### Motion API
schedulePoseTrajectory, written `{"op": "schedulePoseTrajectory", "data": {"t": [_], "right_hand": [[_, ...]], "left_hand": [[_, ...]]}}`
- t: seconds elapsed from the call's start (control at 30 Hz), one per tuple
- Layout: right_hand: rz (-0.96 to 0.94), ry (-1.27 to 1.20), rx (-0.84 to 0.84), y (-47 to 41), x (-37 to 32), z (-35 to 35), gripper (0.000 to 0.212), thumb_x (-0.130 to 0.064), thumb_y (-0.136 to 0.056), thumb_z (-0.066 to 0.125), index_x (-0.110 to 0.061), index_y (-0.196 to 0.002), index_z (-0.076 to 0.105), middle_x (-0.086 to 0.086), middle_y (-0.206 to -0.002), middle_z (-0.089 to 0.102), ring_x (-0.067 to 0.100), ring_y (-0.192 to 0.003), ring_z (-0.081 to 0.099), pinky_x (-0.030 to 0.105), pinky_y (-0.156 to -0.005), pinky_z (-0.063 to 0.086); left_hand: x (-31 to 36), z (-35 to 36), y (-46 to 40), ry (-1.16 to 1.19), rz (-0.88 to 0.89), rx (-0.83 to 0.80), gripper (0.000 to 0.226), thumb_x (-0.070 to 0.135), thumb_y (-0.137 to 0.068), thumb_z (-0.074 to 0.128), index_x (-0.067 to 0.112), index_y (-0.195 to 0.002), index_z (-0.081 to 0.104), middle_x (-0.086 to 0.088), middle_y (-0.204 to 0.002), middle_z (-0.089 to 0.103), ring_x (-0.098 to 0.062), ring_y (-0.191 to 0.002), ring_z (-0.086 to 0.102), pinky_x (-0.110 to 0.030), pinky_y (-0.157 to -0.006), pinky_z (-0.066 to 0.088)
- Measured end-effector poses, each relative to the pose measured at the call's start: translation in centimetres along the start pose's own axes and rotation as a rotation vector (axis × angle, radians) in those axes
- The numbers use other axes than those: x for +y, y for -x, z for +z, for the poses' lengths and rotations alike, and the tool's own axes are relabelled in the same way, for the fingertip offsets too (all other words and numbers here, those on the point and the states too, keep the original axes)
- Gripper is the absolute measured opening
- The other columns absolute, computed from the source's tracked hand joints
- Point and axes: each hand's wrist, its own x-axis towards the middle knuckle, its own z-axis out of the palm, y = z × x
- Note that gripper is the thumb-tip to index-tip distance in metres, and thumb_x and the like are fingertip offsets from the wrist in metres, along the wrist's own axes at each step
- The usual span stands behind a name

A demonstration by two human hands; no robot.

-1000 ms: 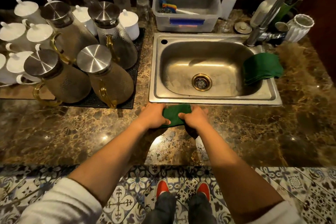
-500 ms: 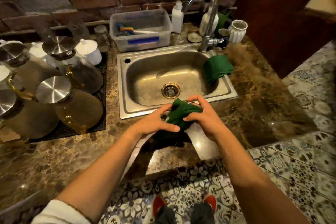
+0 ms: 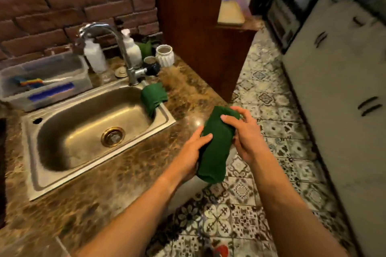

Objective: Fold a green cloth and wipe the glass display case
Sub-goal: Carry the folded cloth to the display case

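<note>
A folded dark green cloth [image 3: 217,144] hangs in the air past the counter's right corner, held between both hands. My left hand [image 3: 191,150] grips its left edge, thumb on top and fingers underneath. My right hand [image 3: 244,134] holds its right side, thumb lying across the upper part. A second green cloth [image 3: 153,97] lies folded on the sink's right rim. No glass display case can be made out; the right side of the view is blurred.
A steel sink [image 3: 33,165] sits in the marble counter [image 3: 125,173], with a tap [image 3: 117,48], soap bottles [image 3: 95,55], a white ribbed cup [image 3: 165,55] and a plastic tub [image 3: 46,81] behind. A wooden partition [image 3: 198,27] stands right of the counter. White cabinets [image 3: 344,89] line the patterned tile floor [image 3: 271,110].
Both hands lifted the cloth off the counter edge and carried it to the right, over the floor. The view turned right, so the jugs left the frame and the cabinets came in.
</note>
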Motion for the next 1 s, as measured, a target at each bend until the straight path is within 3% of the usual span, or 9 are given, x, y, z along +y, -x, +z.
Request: {"op": "schedulePoseTrajectory", "data": {"t": [0.07, 0.17, 0.37, 0.47, 0.53, 0.63, 0.77, 0.9, 1.0], "right_hand": [[-0.055, -0.031, 0.048, -0.4, -2.3, -4.2, 0.042, -0.005, -0.082, 0.076, -0.016, -0.117, 0.055, 0.010, -0.105, 0.072, 0.022, -0.089, 0.073, 0.040, -0.077, 0.060], [-0.126, -0.080, 0.084, -0.8, -4.9, -9.1, 0.042, -0.005, -0.085, 0.074, -0.020, -0.117, 0.053, 0.006, -0.100, 0.076, 0.019, -0.088, 0.074, 0.028, -0.064, 0.058], [-0.128, -0.009, 0.123, -2.0, -8.2, -18.8, 0.046, -0.012, -0.085, 0.075, -0.031, -0.122, 0.054, 0.000, -0.110, 0.073, 0.007, -0.093, 0.073, 0.025, -0.067, 0.055], [-0.021, 0.036, 0.085, -3.3, -9.4, -22.2, 0.045, -0.030, -0.085, 0.075, -0.022, -0.126, 0.059, 0.001, -0.110, 0.075, 0.017, -0.102, 0.072, 0.035, -0.078, 0.055], [0.020, 0.061, 0.070, -5.0, -10.4, -24.1, 0.038, -0.035, -0.084, 0.075, -0.020, -0.118, 0.068, 0.002, -0.110, 0.076, 0.021, -0.104, 0.071, 0.040, -0.084, 0.055], [0.029, 0.017, 0.144, -8.2, -11.6, -27.0, 0.024, -0.026, -0.081, 0.077, -0.021, -0.105, 0.074, 0.001, -0.104, 0.077, 0.018, -0.099, 0.073, 0.038, -0.079, 0.055], [0.005, -0.060, 0.209, -13.9, -13.2, -30.4, 0.016, -0.016, -0.081, 0.078, -0.027, -0.093, 0.079, 0.003, -0.101, 0.078, 0.017, -0.092, 0.075, 0.033, -0.070, 0.059], [0.003, -0.134, 0.331, -21.4, -15.8, -33.2, 0.031, -0.018, -0.078, 0.080, -0.018, -0.107, 0.073, 0.005, -0.103, 0.077, 0.021, -0.093, 0.074, 0.031, -0.066, 0.060], [-0.003, -0.190, 0.423, -27.2, -18.6, -34.8, 0.035, -0.017, -0.079, 0.079, -0.014, -0.113, 0.069, 0.007, -0.101, 0.077, 0.024, -0.093, 0.074, 0.038, -0.073, 0.061]], "left_hand": [[-1.3, 4.4, -2.2, 0.020, -0.024, -0.027, 0.032, 0.013, -0.092, 0.060, 0.015, -0.124, 0.055, -0.006, -0.106, 0.074, -0.021, -0.093, 0.072, -0.030, -0.071, 0.057], [-2.2, 9.7, -5.0, 0.059, -0.016, -0.041, 0.033, 0.008, -0.092, 0.060, 0.014, -0.124, 0.056, -0.013, -0.111, 0.072, -0.027, -0.096, 0.071, -0.033, -0.073, 0.058], [-3.2, 18.8, -11.1, 0.115, -0.002, -0.053, 0.039, -0.002, -0.089, 0.059, 0.014, -0.125, 0.054, -0.018, -0.118, 0.068, -0.033, -0.099, 0.070, -0.040, -0.074, 0.059], [-3.0, 21.3, -13.9, 0.042, -0.062, -0.123, 0.039, -0.003, -0.086, 0.062, 0.015, -0.121, 0.058, -0.017, -0.116, 0.070, -0.032, -0.098, 0.070, -0.039, -0.073, 0.059], [-2.7, 22.5, -16.3, -0.079, -0.139, -0.200, 0.036, -0.005, -0.083, 0.065, 0.015, -0.112, 0.065, -0.016, -0.108, 0.073, -0.031, -0.093, 0.072, -0.036, -0.071, 0.059], [-2.5, 23.9, -20.6, -0.316, -0.217, -0.251, 0.037, -0.004, -0.081, 0.071, 0.016, -0.112, 0.065, -0.018, -0.107, 0.072, -0.033, -0.089, 0.071, -0.038, -0.072, 0.058], [-3.0, 25.1, -28.4, -0.531, -0.283, -0.273, 0.048, 0.006, -0.075, 0.081, 0.035, -0.107, 0.062, -0.019, -0.101, 0.073, -0.035, -0.084, 0.073, -0.039, -0.067, 0.058], [-3.8, 26.6, -37.0, -0.559, -0.326, -0.330, 0.044, 0.023, -0.068, 0.085, 0.020, -0.093, 0.049, -0.013, -0.078, 0.069, -0.029, -0.072, 0.068, -0.037, -0.064, 0.051], [-3.6, 28.3, -42.9, -0.457, -0.320, -0.347, 0.034, 0.019, -0.074, 0.083, 0.014, -0.091, 0.055, -0.022, -0.094, 0.070, -0.033, -0.082, 0.069, -0.043, -0.073, 0.056]]}}
